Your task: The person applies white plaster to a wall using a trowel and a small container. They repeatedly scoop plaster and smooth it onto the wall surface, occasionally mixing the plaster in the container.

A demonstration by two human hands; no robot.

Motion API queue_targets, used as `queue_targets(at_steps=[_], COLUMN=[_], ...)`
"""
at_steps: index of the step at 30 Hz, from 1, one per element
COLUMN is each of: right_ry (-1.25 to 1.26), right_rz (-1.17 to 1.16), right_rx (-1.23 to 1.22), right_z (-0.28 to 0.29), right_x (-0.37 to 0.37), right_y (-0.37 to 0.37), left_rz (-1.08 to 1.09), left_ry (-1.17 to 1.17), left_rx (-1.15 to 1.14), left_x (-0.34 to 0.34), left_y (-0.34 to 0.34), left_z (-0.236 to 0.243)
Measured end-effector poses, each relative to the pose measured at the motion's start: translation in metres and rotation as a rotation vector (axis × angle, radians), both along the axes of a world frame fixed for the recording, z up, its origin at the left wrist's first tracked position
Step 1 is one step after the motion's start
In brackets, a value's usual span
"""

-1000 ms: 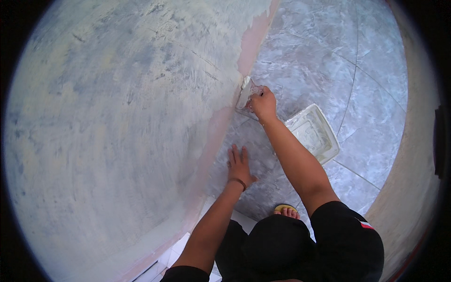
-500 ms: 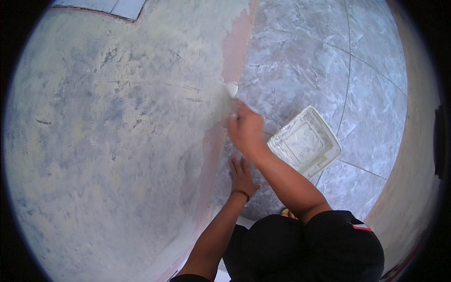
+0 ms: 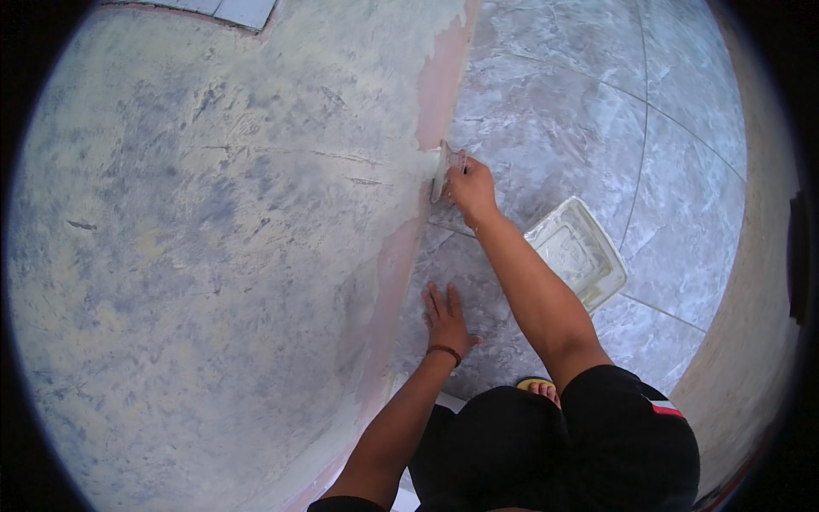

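My right hand (image 3: 467, 188) is closed on a flat scraper (image 3: 439, 171) with a pale smeared blade, held against the bottom of the mottled grey-white wall (image 3: 213, 213) where a pink strip (image 3: 439, 77) runs beside the floor. Lower down, my left hand (image 3: 445, 322) rests on the grey marbled tile floor (image 3: 691, 230) near that strip, fingers spread and holding nothing. A rectangular white plastic container (image 3: 589, 247), smeared inside with pale paste, lies on the tiles to the right of my right hand, partly behind my forearm.
White panels with a dark edge (image 3: 243, 13) show in the wall at the top left. A beige surface (image 3: 742, 299) curves along the right rim. My foot in a yellow sandal (image 3: 537, 388) is on the floor below my right forearm.
The scraper and my right hand, blurred half a second ago, moved down-left and back up-right along the wall's edge. The view shifted, bringing the upper-left panels in. My left hand stays on the floor.
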State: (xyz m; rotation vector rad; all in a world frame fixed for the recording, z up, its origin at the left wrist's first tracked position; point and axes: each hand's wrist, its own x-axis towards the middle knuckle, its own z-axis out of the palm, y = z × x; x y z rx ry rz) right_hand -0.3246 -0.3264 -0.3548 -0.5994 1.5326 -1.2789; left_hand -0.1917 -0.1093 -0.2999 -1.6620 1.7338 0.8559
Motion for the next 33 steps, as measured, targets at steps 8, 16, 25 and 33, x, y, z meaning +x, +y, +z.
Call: queue_targets(at_steps=[8,16,25,33], right_ry=[-0.104,0.056,0.457,0.266], right_rz=[0.019,-0.025,0.268,-0.012], right_rx=[-0.196,0.072,0.070,0.045], right_z=[0.056,-0.005,0.092,0.050], right_x=[0.007,0.007,0.045,0.003], right_y=[0.064,0.047,0.016,0.048], left_rz=[-0.028,-0.015,-0.090,-0.055], left_ry=[-0.012,-0.005,-0.034,-0.044], left_rx=[-0.018,0.003,-0.043,-0.040], left_x=[-0.003,-0.002,0.002,0.000], left_y=[0.000,-0.002,0.002,0.002], left_z=[0.001,0.005,-0.011,-0.007])
